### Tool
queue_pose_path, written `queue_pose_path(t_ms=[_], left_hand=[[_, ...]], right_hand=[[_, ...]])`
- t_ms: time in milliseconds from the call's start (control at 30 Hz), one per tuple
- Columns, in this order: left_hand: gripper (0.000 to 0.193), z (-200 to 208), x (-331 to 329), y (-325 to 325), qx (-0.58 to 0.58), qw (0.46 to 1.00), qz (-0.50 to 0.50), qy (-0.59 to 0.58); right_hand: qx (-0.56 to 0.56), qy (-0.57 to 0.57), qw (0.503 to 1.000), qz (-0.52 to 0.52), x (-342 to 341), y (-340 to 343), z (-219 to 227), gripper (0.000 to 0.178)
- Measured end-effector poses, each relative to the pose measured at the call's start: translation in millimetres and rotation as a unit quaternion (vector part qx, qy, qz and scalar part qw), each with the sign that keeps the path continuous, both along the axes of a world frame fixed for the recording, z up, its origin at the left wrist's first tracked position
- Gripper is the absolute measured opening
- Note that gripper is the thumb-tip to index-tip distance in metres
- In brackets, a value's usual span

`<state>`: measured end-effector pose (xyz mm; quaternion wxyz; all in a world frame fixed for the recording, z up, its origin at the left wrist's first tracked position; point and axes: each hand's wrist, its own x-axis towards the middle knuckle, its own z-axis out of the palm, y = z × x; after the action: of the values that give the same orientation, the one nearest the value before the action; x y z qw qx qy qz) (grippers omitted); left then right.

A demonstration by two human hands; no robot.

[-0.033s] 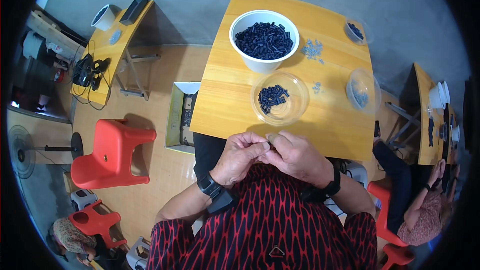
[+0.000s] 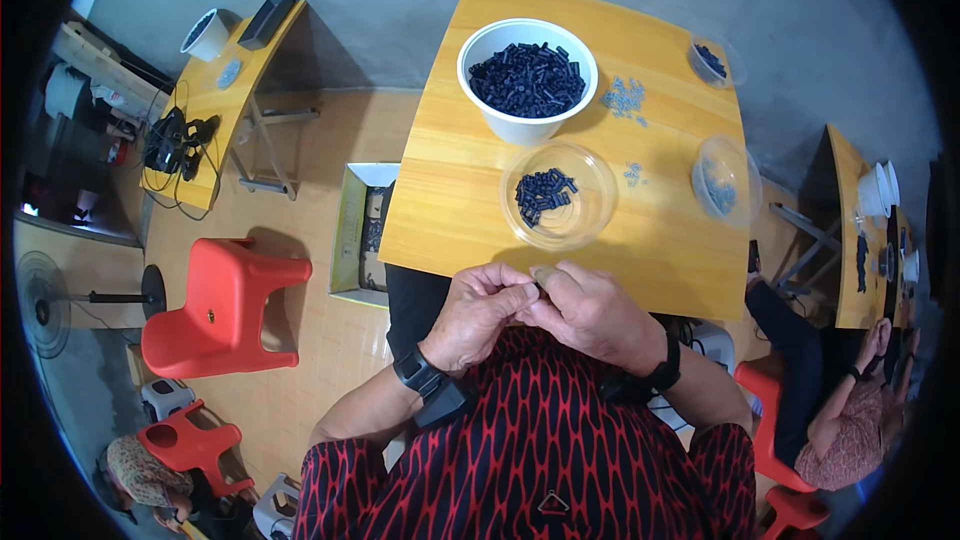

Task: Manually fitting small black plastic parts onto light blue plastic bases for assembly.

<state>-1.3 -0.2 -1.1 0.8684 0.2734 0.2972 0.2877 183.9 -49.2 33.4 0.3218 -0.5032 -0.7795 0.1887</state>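
My left hand (image 2: 482, 312) and my right hand (image 2: 600, 318) meet at the near edge of the wooden table (image 2: 660, 260). Thumbs and fingers of both are pinched together; a tiny dark spot shows between the fingertips, too small to name. Just beyond them is a clear round plastic bowl (image 2: 590, 225) with short black tube-like pieces (image 2: 545, 196) in its left half. Behind it stands a white bucket (image 2: 527, 130) full of similar black pieces (image 2: 528, 80). Small clear bits (image 2: 624, 100) lie loose to the bucket's right, with a few more (image 2: 634, 174) beside the bowl.
Clear tubs (image 2: 727, 175) line the table's right side. An open box (image 2: 350, 240) is on the floor at the left, near a red plastic chair (image 2: 225, 310). Another table (image 2: 225, 105) stands far left. At the right edge a person (image 2: 850, 420) sits by a further table.
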Motion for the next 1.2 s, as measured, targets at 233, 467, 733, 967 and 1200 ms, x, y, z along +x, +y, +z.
queue_pose_path(t_ms=[233,467,733,967,1200], left_hand=[[0.005,15,0,0,0.036,0.998,0.039,0.016],[0.002,12,-35,31,0.163,0.965,0.196,0.057],[0.018,-95,-152,86,0.072,0.856,0.474,0.192],[0.035,-133,-160,84,-0.036,0.843,0.471,0.257],[0.029,-71,-115,83,0.235,0.75,0.537,0.306]], right_hand=[[0.043,-0.055,0.997,0.014,-6,4,11,0.02],[-0.019,0.058,0.998,0.013,15,46,15,0.014],[-0.078,-0.215,0.973,-0.007,38,92,-1,0.01],[-0.111,-0.246,0.963,0.025,34,105,-14,0.013],[-0.088,-0.174,0.981,0.021,38,95,6,0.009]])
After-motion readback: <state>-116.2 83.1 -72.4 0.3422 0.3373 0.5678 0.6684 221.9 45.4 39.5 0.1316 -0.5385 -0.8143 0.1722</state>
